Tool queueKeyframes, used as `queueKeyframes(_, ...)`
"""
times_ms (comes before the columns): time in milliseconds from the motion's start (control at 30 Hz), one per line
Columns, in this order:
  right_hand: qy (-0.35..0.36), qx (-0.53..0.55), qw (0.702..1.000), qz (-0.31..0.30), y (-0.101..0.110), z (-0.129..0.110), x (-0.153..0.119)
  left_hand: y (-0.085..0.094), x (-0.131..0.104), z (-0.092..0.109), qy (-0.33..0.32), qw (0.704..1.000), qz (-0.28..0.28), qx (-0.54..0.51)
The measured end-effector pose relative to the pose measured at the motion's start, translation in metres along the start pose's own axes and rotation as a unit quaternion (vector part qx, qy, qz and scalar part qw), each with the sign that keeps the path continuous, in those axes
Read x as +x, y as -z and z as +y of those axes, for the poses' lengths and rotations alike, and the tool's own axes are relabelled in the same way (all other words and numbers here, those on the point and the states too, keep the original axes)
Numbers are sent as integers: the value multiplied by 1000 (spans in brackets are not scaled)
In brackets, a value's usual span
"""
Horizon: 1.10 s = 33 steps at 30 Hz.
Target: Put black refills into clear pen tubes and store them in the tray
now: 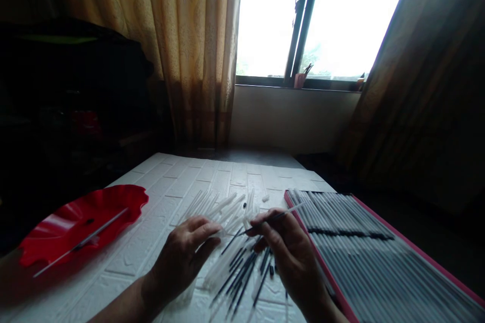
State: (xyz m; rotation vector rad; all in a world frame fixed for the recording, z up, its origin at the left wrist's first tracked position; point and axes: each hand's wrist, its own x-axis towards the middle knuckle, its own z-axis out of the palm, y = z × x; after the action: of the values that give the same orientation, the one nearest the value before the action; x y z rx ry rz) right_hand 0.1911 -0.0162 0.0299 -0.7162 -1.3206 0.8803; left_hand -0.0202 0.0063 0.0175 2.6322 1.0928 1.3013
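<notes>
My left hand (pixel 189 245) is closed in a pinch on a small clear plastic piece (pixel 223 232), which looks like the end of a tube. Facing it, my right hand (pixel 286 245) grips a thin dark pen refill (pixel 275 217) with a pale end that points up and right. The refill's dark tip is close to the clear piece; whether they touch I cannot tell. Beneath and between both hands lie several loose black refills (pixel 240 275). Behind them clear plastic tubes (pixel 200 202) are spread out, and a small black cap (pixel 272 270) sits near my right hand.
To the right stands a pink-edged box (pixel 343 295) filled with rows of pale and dark pen sticks (pixel 348 212). A red wavy-rimmed dish (pixel 125 193) on the left holds a long pale stick (pixel 87 237). The table (pixel 147 186) has a white brick-pattern cover.
</notes>
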Motion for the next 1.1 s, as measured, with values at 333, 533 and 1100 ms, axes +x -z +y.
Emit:
queueKeyframes(333,15,-9,999,-38,-9,4,-5,-9,-6,4,-8,998,-56,-15)
queueKeyframes(533,32,-32,998,-32,-6,6,-6,-11,-5,3,-17,999,-38,-17)
queueKeyframes(1100,-4,-371,920,-129,27,6,10,-6,-5,-3,-18,1000,12,-11)
